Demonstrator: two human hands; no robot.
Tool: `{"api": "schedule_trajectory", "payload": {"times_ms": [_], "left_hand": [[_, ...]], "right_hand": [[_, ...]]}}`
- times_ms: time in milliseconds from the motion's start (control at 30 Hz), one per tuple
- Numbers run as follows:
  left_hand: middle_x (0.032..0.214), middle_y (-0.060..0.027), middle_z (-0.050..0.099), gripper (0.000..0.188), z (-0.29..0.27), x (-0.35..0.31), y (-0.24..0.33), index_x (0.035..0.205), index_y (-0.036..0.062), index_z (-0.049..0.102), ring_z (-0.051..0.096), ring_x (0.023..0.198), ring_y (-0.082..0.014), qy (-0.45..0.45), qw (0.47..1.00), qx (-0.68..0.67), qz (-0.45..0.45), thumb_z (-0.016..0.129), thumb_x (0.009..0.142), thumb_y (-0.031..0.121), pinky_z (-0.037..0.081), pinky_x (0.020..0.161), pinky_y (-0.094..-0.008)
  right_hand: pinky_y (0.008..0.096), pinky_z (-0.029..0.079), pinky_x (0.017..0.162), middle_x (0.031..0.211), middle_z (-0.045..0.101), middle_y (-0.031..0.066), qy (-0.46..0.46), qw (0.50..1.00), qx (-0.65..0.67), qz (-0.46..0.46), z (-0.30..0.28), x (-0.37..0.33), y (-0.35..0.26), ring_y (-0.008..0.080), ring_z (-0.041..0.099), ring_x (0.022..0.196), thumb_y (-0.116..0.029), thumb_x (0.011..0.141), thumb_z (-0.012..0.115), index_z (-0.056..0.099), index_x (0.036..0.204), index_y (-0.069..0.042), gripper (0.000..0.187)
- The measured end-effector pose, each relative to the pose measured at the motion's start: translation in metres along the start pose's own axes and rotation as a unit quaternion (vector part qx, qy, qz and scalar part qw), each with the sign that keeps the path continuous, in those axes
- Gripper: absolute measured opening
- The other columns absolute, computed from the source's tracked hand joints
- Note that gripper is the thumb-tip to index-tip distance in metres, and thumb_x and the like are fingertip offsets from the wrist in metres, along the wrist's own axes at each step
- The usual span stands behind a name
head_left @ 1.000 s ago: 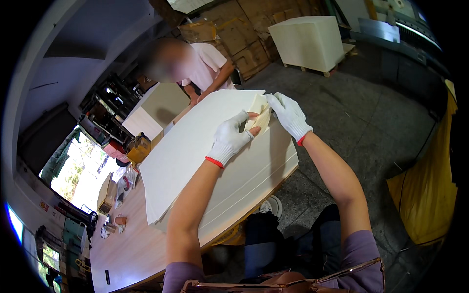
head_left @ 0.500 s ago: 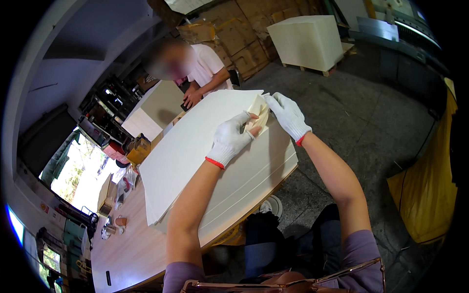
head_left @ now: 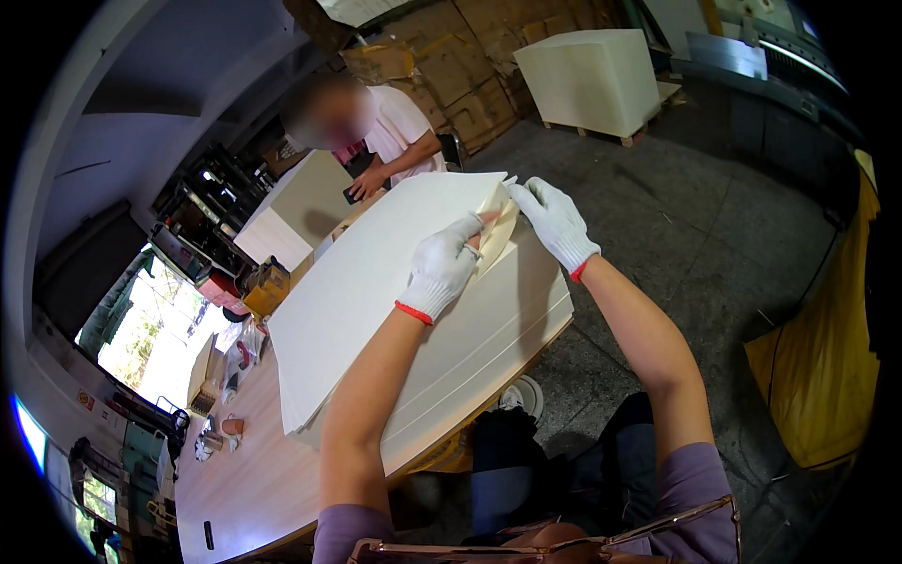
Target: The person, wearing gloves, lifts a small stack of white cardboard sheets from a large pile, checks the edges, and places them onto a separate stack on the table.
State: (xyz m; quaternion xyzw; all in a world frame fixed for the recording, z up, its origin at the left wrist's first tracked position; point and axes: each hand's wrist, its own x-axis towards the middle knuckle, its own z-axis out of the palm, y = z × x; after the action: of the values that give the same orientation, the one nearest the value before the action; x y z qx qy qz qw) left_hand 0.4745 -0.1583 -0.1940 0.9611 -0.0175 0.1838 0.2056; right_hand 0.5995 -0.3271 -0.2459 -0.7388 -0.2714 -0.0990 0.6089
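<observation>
A big stack of cream paper sheets [head_left: 376, 310] lies on the long wooden table [head_left: 254, 479]. At its far corner, the left hand in a white glove [head_left: 443, 268] pinches a few lifted sheet corners. Just beside it, the right hand in a white glove [head_left: 554, 221] holds the same corner. Past the hands, another person [head_left: 395, 132] leans on a second pale stack [head_left: 301, 202].

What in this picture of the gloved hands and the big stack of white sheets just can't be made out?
- How many sheets the left hand and right hand pinch at the lifted corner: the glove fingers cover it in the head view.
- The near end of the sheet stack: the left forearm crosses over it.
- The small items on the wooden table at far left: too small and bent by the fisheye rim.
</observation>
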Motion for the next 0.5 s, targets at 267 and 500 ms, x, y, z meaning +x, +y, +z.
{"api": "schedule_trajectory", "payload": {"times_ms": [267, 500], "left_hand": [[0.106, -0.0146, 0.075, 0.034, 0.0013, 0.0006, 0.0042, 0.125, 0.0249, 0.071, 0.072, 0.095, -0.0315, -0.019, 0.999, 0.049, -0.015, 0.072, 0.092, 0.033, 0.055, 0.086, -0.0388], [0.105, -0.0129, 0.075, 0.039, 0.0002, -0.0017, 0.0095, 0.128, 0.0251, 0.070, 0.072, 0.092, -0.0308, -0.026, 0.999, 0.023, -0.024, 0.073, 0.090, 0.031, 0.056, 0.083, -0.0381]], "right_hand": [[0.0436, 0.047, 0.072, 0.079, 0.063, 0.0172, 0.000, 1.000, 0.024, 0.005, 0.0019, -0.0003, 0.0050, 0.0348, 0.062, 0.077, -0.054, 0.100, 0.051, 0.060, 0.090, -0.003, 0.053], [0.0444, 0.047, 0.073, 0.080, 0.064, 0.0166, -0.006, 1.000, 0.007, 0.006, 0.0005, 0.0011, 0.0055, 0.0345, 0.063, 0.078, -0.056, 0.100, 0.050, 0.061, 0.090, -0.004, 0.055]]}}
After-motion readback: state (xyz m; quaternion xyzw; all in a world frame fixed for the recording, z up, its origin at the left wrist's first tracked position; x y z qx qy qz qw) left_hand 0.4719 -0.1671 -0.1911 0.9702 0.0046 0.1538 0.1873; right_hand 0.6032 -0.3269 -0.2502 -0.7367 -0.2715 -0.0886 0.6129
